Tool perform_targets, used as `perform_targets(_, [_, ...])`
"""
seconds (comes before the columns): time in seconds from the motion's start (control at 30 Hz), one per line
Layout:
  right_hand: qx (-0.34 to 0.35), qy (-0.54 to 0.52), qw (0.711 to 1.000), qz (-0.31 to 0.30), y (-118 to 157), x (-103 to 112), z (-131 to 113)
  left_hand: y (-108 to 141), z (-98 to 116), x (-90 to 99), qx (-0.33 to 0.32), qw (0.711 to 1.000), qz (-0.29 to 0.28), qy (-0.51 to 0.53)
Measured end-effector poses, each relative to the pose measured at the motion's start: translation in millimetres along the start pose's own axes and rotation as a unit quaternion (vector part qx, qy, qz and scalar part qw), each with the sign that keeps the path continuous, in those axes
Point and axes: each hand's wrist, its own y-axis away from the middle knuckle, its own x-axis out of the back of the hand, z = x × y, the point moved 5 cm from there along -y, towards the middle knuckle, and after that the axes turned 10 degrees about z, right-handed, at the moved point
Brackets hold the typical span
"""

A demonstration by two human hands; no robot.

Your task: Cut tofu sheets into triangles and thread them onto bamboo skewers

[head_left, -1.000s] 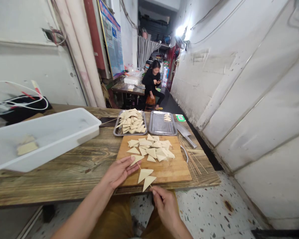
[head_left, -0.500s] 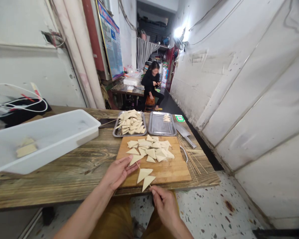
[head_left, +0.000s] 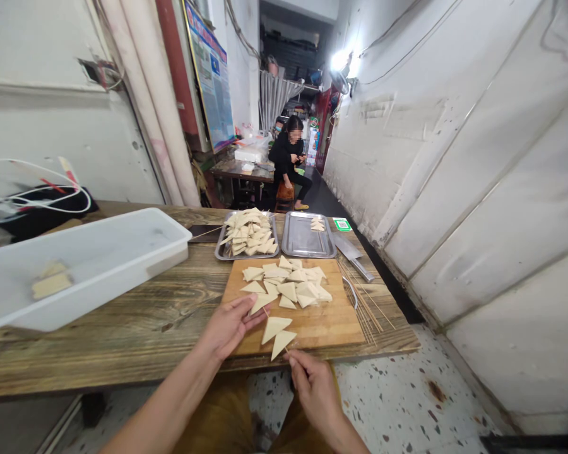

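My left hand (head_left: 230, 326) pinches a pale tofu-like triangle (head_left: 262, 302) near the tip of a thin bamboo skewer (head_left: 286, 349). My right hand (head_left: 315, 392) is shut on the skewer's lower end. Two more triangles (head_left: 277, 336) sit on the skewer, over the near edge of a wooden cutting board (head_left: 329, 334). A loose heap of similar triangles (head_left: 286, 285) lies on that board, just beyond my left fingers. A steel tray (head_left: 223, 249) holds a larger pile.
A second steel tray (head_left: 307, 243) holds a few triangles. A cleaver (head_left: 353, 255) and a bundle of skewers (head_left: 364, 309) lie right of the board. A white plastic tub (head_left: 89, 265) stands on the wooden table (head_left: 123, 340) at left. A seated person (head_left: 288, 154) is farther down the passage.
My left hand and its triangle have shifted slightly right, closer to the two triangles on the skewer. My right hand has moved little.
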Motion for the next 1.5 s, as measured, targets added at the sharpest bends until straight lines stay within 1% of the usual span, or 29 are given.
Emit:
perform_targets(0.2, [0.008, 0.002, 1.000, 0.003, -3, 1, -6, -1, -4, -0.8, 0.002, 1.000, 0.001, -0.002])
perform_targets(0.33, [0.005, -0.005, 1.000, 0.005, -4, 0, -7, -2, -17, -1.7, 0.006, 1.000, -0.023, -0.014])
perform_targets(0.43, [-0.003, -0.009, 1.000, 0.009, -5, -1, -5, -2, -26, -2.3, 0.006, 0.999, -0.029, -0.018])
perform_targets(0.57, [-0.013, -0.006, 1.000, 0.014, -8, -1, -1, -2, -25, -3.2, -0.002, 0.999, -0.041, -0.016])
perform_targets(0.63, [-0.016, -0.003, 1.000, 0.015, -8, 0, 0, -6, -17, 2.0, -0.042, 0.998, -0.023, -0.032])
perform_targets(0.7, [-0.020, -0.002, 1.000, 0.018, -7, -1, 2, -14, -5, 13.1, -0.122, 0.988, 0.024, -0.087])
perform_targets(0.73, [-0.022, -0.002, 1.000, 0.021, -6, -1, 3, -18, 2, 19.5, -0.168, 0.976, 0.052, -0.128])
perform_targets(0.8, [-0.026, -0.004, 0.999, 0.031, -4, 0, 7, -23, 16, 30.3, -0.253, 0.937, 0.098, -0.218])
perform_targets(0.87, [-0.029, -0.005, 0.999, 0.037, -3, 3, 9, -24, 26, 37.9, -0.303, 0.901, 0.139, -0.277])
perform_targets(0.9, [-0.029, -0.006, 0.999, 0.036, -3, 5, 10, -23, 28, 39.5, -0.311, 0.893, 0.150, -0.288])
perform_targets(0.93, [-0.026, -0.005, 0.999, 0.033, -5, 8, 9, -22, 27, 39.0, -0.306, 0.896, 0.147, -0.286])
perform_targets(0.97, [-0.022, -0.003, 0.999, 0.030, -6, 11, 8, -20, 24, 36.2, -0.286, 0.910, 0.127, -0.271])
perform_targets(1.0, [-0.014, 0.001, 1.000, 0.026, -9, 14, 6, -18, 18, 31.2, -0.251, 0.932, 0.090, -0.246])
perform_targets(1.07, [0.003, 0.011, 1.000, 0.020, -14, 19, 1, -11, 3, 16.6, -0.165, 0.971, -0.004, -0.175])
perform_targets(1.1, [0.010, 0.016, 1.000, 0.018, -16, 20, -2, -7, -5, 9.2, -0.122, 0.982, -0.044, -0.140])
perform_targets(1.17, [0.016, 0.026, 0.999, 0.014, -19, 19, -5, 1, -16, -2.3, -0.055, 0.989, -0.093, -0.096])
perform_targets(1.2, [0.018, 0.030, 0.999, 0.011, -19, 17, -6, 4, -19, -5.9, -0.033, 0.990, -0.104, -0.085])
perform_targets(1.27, [0.022, 0.033, 0.999, 0.006, -17, 11, -8, 8, -23, -8.7, -0.005, 0.992, -0.107, -0.071])
perform_targets(1.4, [0.029, 0.026, 0.999, 0.002, -10, 2, -10, 7, -26, -2.4, 0.019, 0.997, -0.069, -0.034])
perform_targets(1.5, [0.040, 0.029, 0.999, 0.000, -8, 0, -13, 6, -28, 1.7, 0.020, 0.999, -0.047, -0.008])
